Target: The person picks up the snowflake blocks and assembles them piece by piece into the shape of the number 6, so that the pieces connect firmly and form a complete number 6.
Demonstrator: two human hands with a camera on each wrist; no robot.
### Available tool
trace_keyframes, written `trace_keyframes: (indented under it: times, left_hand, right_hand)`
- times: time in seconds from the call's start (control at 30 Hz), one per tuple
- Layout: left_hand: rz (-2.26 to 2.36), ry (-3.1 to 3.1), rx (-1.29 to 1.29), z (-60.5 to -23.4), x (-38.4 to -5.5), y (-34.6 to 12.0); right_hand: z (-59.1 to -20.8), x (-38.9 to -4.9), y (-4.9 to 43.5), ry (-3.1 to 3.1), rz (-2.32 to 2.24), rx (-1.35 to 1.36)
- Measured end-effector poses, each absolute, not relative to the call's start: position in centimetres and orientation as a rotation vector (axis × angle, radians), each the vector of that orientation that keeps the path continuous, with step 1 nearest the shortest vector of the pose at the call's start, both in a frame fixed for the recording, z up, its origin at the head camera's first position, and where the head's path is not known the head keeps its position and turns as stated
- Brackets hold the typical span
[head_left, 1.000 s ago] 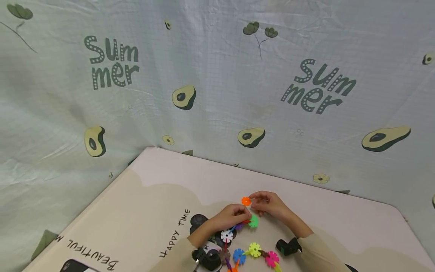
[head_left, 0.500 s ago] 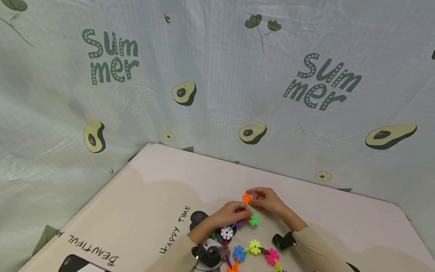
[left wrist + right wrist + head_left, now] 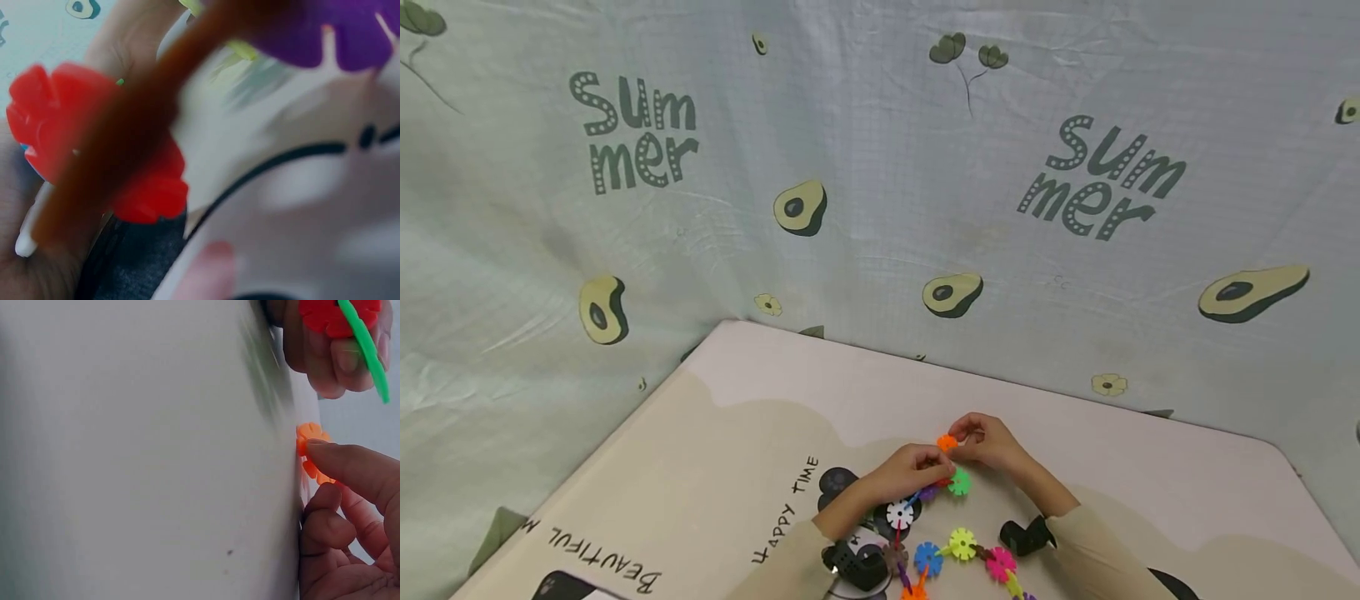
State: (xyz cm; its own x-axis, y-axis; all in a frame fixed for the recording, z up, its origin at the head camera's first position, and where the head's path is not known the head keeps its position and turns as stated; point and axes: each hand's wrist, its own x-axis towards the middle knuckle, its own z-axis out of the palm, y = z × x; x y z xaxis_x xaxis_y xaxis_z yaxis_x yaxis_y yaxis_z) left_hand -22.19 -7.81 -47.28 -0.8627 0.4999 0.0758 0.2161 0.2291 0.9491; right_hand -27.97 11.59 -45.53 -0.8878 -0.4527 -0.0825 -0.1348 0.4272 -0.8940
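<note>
My left hand (image 3: 908, 472) grips the end of a chain of interlocking notched plastic discs, by a red disc (image 3: 325, 322) that carries a green disc (image 3: 959, 482) slotted across it. My right hand (image 3: 989, 442) pinches a loose orange disc (image 3: 310, 432) between thumb and finger, just beyond the left fingertips and apart from the green disc. From the left hand the chain runs back through a purple disc, a blue one and a white disc (image 3: 900, 514). In the left wrist view a blurred brown disc (image 3: 125, 131) covers part of the red one.
The chain curves across the table (image 3: 760, 375) nearer the body, with a blue disc (image 3: 928, 559), a yellow disc (image 3: 962, 544) and a pink disc (image 3: 1001, 565). A printed cloth (image 3: 865, 167) hangs behind the table. Both wrists wear black camera mounts.
The right hand has closed on the orange disc and turned it, and it now sits slightly nearer the left fingertips. My left hand has stayed nearly still on the chain.
</note>
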Motion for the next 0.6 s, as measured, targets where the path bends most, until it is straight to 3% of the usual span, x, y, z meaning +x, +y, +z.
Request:
trace_keyframes:
  times: [0.6]
  left_hand:
    - [1.661,2.287,0.696,-47.6,-22.3,-7.9]
  right_hand:
    - [-45.9,-26.6,13.9,2.194,-1.546,-0.513]
